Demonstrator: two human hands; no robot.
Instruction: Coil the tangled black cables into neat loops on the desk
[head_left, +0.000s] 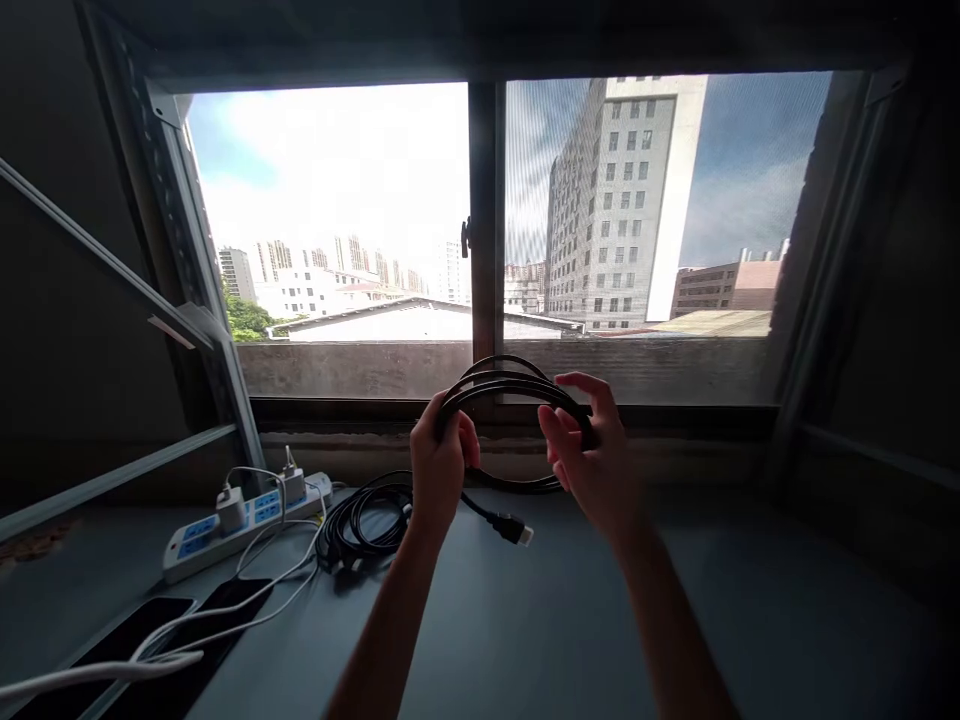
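A black HDMI cable (510, 388) is wound into several loops and held up above the table. My left hand (440, 455) is closed around the left side of the coil. On the right side, the loops pass into my right hand (589, 440), whose lower fingers curl around them while its index finger and thumb stand apart. One end of the cable hangs below the coil, its plug (513, 528) pointing right with a pale metal tip. The other end cannot be made out.
A second coiled black cable (367, 525) lies left of my left arm. Behind it sits a white power strip (251, 525) with chargers and white cords. Dark flat devices (195, 640) lie at the front left. A window (484, 240) and its sill border the grey table (517, 640) behind.
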